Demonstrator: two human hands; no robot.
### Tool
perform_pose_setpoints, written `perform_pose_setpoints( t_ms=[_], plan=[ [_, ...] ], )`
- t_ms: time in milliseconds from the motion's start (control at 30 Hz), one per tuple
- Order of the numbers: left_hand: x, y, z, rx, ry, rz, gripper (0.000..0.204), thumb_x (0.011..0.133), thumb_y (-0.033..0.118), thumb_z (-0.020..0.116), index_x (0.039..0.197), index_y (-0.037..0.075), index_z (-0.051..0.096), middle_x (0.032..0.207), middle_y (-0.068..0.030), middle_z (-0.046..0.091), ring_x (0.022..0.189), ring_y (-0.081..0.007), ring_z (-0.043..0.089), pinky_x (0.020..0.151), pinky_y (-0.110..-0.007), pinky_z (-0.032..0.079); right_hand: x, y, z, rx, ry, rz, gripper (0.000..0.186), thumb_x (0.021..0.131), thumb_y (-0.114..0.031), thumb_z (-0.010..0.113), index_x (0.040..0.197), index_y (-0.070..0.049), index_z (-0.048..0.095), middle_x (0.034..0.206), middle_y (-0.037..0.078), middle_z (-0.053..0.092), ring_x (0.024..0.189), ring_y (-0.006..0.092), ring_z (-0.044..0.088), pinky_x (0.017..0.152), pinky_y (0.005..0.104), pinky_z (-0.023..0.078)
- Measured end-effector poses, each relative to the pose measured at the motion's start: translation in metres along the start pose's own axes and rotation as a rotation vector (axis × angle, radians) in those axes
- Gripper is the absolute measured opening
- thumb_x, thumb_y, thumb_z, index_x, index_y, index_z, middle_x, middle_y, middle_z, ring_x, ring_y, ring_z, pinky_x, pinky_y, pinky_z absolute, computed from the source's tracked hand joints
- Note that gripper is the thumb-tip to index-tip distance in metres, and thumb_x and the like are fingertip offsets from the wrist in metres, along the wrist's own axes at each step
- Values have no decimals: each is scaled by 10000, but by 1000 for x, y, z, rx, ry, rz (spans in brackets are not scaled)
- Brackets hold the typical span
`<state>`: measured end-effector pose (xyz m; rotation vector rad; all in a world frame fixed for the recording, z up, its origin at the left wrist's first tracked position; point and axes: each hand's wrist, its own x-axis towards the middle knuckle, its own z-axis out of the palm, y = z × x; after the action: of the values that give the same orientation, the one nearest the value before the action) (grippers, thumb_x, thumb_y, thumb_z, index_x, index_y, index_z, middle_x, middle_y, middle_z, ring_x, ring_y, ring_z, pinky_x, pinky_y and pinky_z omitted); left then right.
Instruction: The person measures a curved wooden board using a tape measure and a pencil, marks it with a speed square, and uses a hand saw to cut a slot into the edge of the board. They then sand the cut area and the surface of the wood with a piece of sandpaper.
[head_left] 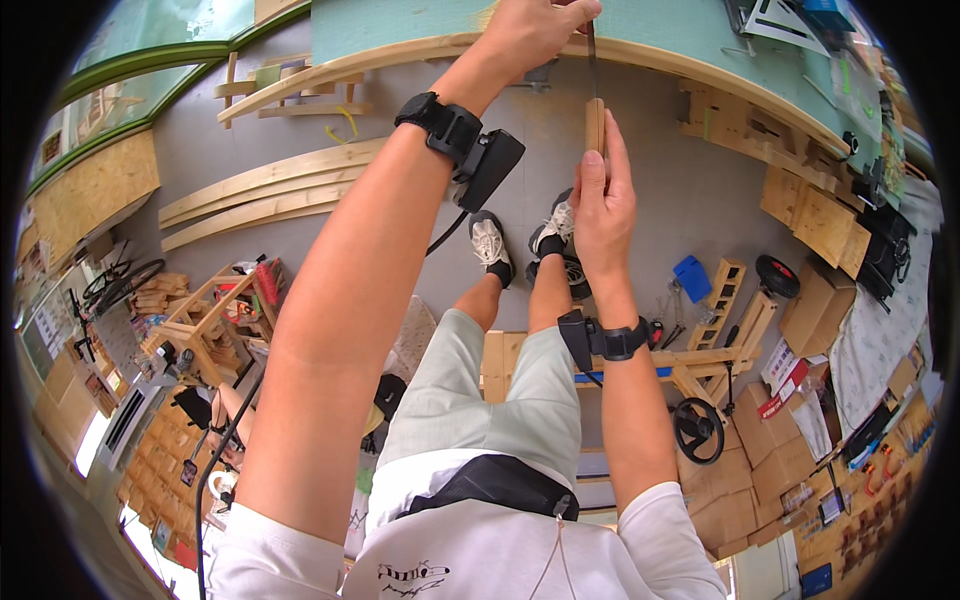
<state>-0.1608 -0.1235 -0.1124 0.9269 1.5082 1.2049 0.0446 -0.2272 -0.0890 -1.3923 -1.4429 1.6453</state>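
Observation:
My right hand [605, 205] grips the wooden handle [596, 128] of a long, thin, dark-bladed tool held pointing away from me. My left hand [545, 30] reaches to the top of the view, its fingers closed at the far end of the blade [592, 70]. The blade crosses over a long pale wooden strip [440, 45] that runs along the front edge of the light green bench top [660, 25]. A black device is strapped to each wrist.
Long boards [260, 195] lie on the grey floor at left, near a wooden frame [205, 310]. Wooden offcuts [800, 215], cardboard boxes [810, 310] and a black wheel [698, 430] stand at right. Another person's bare leg [230, 405] shows at lower left. My feet are below the bench edge.

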Motion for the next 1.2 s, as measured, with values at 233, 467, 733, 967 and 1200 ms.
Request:
perform_pose_setpoints(
  t_ms=[233,467,733,967,1200],
  plan=[
    [-2,7,2,46,-15,-43,565,1018,191,626,1496,-52,449,1098,-159,716,901,-167,680,759,-309,579,0,0,-2,-5,3,1,515,1104,-265,489,1590,-117,405,719,-48,482,601,42,410,544,225,381],
    [-3,-2,12,160,123,42,548,994,216,653,1441,-60,495,1127,-203,723,927,-260,716,815,-369,575,1,1,1,-201,5,-61,524,1110,-295,441,1592,-100,375,697,22,515,600,92,462,574,273,425],
    [-18,-20,18,637,482,419,564,898,216,746,1365,-37,556,1038,-227,715,930,-386,690,933,-477,523,-11,0,6,-238,3,-35,518,1108,-279,422,1591,-99,368,750,76,588,616,126,505,620,285,467],
    [-93,6,44,571,533,263,451,964,306,708,1250,-27,604,1130,-170,667,1077,-287,648,955,-401,508,-13,6,3,-267,46,-56,520,1110,-290,431,1585,-87,375,775,91,608,632,154,527,635,306,484],
    [-175,-11,74,-148,24,-425,452,1081,397,547,1192,-36,607,1109,-121,706,948,-139,644,828,-305,543,-48,2,-1,-207,21,42,523,1119,-290,437,1591,-77,359,1208,166,694,929,238,686,782,324,541]
  ],
)
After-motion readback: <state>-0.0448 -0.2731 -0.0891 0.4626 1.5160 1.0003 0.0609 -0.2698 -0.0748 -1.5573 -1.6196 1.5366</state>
